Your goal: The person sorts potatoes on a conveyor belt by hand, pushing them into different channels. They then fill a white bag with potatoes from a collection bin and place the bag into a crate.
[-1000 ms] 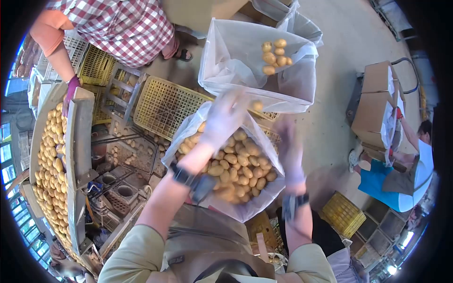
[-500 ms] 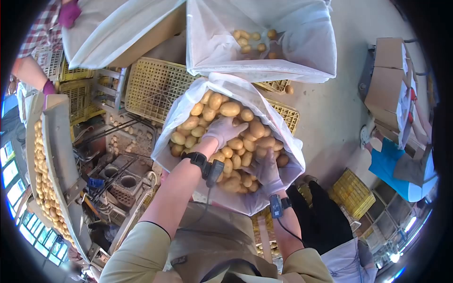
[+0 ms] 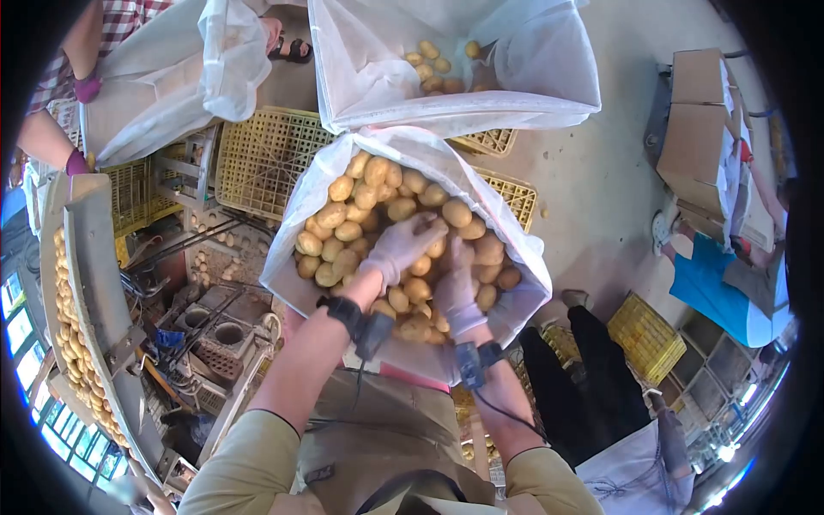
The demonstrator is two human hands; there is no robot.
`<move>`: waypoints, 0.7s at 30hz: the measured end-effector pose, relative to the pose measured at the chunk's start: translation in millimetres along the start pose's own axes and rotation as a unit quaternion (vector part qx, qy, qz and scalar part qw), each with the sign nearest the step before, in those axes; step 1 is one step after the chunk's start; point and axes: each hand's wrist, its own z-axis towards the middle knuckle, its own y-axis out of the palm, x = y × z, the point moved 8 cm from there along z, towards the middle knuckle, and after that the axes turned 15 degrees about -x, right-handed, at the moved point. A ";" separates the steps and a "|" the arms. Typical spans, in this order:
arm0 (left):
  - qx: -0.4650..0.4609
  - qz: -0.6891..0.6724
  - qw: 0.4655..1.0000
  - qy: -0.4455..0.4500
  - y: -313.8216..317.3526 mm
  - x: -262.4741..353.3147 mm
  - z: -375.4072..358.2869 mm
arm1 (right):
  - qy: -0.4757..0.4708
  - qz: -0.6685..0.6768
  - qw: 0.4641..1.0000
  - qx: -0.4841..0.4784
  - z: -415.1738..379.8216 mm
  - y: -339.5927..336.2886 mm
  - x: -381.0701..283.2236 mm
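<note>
A white-lined box (image 3: 339,172) filled with potatoes (image 3: 348,230) is in front of my body. My left hand (image 3: 402,249), in a pale glove, reaches into the middle of the pile with its fingers curled over a potato (image 3: 436,247). Close beside it, my right hand (image 3: 457,296), gloved too, lies on the potatoes at the right of the pile. Its fingers stretch forward toward the left fingertips. Devices with cables are strapped to both wrists.
Beyond is another lined box (image 3: 549,69) holding several potatoes. Yellow crates (image 3: 266,163) stand below the boxes. A chute of potatoes (image 3: 81,360) runs down the left. A co-worker's purple-gloved hand (image 3: 86,88) holds a liner at upper left; other people stand at right.
My right hand has moved up and left, closer to my left hand. My left fingers have curled more. The co-worker's liner at upper left has shifted, and the view has moved slightly.
</note>
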 end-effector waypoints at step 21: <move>0.504 0.300 0.714 0.382 -125.3 312.0 -129.6 | -0.204 -0.461 0.864 -0.007 158.4 -30.8 -268.0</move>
